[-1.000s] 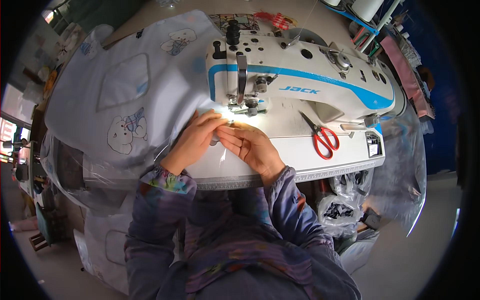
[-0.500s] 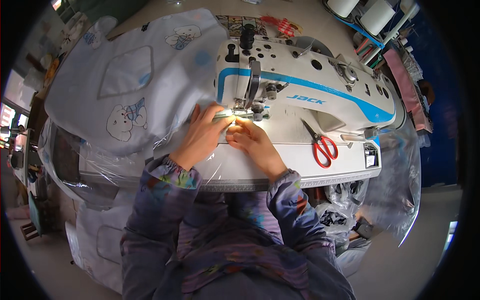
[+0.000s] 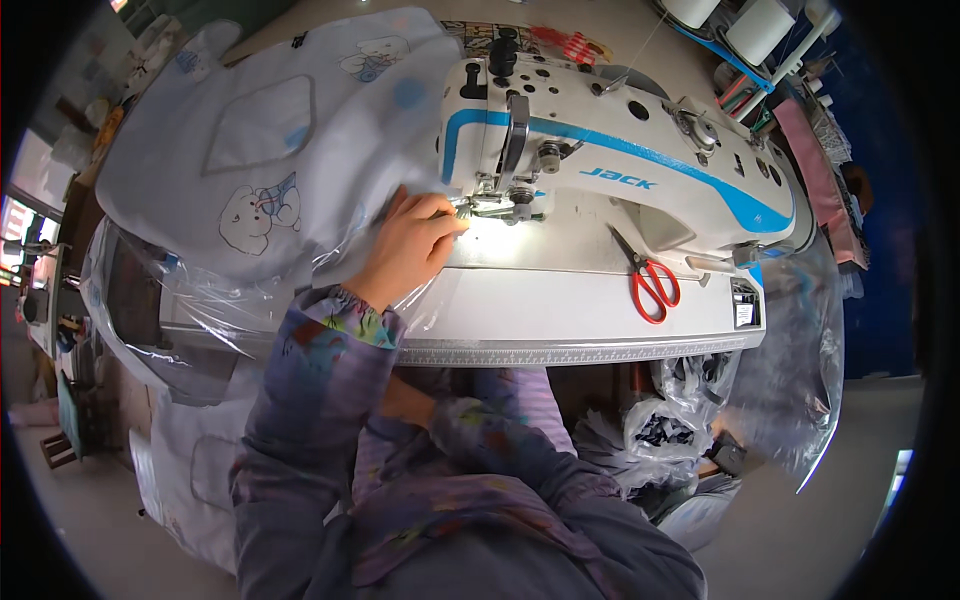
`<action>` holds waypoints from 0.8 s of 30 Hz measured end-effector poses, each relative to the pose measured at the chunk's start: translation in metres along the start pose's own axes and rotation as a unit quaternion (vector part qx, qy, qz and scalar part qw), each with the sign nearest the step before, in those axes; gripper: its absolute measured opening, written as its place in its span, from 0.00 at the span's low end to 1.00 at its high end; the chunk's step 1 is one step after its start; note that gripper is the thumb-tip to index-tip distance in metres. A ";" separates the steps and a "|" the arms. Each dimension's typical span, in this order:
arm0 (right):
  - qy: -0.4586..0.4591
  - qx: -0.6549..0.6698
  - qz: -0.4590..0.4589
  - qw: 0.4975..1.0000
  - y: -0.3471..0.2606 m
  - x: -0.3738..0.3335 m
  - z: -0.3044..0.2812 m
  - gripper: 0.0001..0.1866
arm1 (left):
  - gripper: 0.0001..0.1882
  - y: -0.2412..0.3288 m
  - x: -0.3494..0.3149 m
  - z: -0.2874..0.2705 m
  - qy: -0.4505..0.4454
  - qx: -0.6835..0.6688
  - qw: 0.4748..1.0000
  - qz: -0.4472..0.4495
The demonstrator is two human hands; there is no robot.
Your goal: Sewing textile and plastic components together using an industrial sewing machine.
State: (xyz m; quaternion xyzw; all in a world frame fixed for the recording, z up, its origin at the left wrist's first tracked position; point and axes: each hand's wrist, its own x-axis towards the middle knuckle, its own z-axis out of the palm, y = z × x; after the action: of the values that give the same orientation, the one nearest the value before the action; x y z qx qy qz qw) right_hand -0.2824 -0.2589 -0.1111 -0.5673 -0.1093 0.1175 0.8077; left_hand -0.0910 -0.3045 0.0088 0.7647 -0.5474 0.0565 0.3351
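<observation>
Bare and bent at the knuckles, the left hand [image 3: 405,245] lay over the right side of a pale cloth [image 3: 350,150], just beside the metal parts [image 3: 492,207] at the needle end of a white and blue sewing machine [image 3: 620,150]. Its thumb and fingertips were drawn close together; whether they pinched the cloth or only pressed on it could not be told. The right hand [image 3: 405,401] was below the table's front edge, partly hidden behind the left sleeve [image 3: 310,390], so its grip could not be told either.

The cloth was spread to the left of the machine, printed with cartoon animals [image 3: 245,218] and bearing a panel [image 3: 262,125] outlined in grey. Clear plastic [image 3: 215,305] lay along its near side. Scissors [image 3: 655,290] with red handles rested on the white table [image 3: 540,305], right of the needle, their dark blades pointing away from the person. A ruler strip [image 3: 560,350] ran along the table's front edge. Below that, a plastic bag [image 3: 665,430] held dark scraps. White thread spools [image 3: 757,40] stood at the upper right.
</observation>
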 end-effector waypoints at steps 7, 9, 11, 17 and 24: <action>-0.073 0.142 0.209 0.965 -0.103 -0.106 0.006 0.12 | 0.16 0.006 -0.006 -0.011 -0.033 0.050 0.993 0.105; -0.030 -0.004 -0.001 1.000 -0.100 -0.118 0.007 0.12 | 0.16 0.012 -0.011 -0.007 -0.048 0.081 0.986 0.135; -0.003 -0.032 -0.031 0.999 -0.087 -0.118 0.008 0.11 | 0.16 0.021 -0.015 -0.005 -0.041 0.098 0.987 0.117; 0.057 0.089 0.039 0.994 -0.068 -0.118 0.008 0.08 | 0.13 0.072 -0.060 -0.050 -0.069 0.071 0.994 0.037; 0.166 0.196 0.177 0.950 -0.073 -0.110 0.007 0.07 | 0.15 0.075 -0.191 -0.126 0.164 0.260 0.907 -0.288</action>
State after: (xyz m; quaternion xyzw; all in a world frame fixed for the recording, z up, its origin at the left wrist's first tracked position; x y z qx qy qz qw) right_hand -0.3836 -0.3115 -0.0451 -0.4196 0.1533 0.1817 0.8760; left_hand -0.1970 -0.0929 0.0530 0.9293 -0.2065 0.2219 0.2112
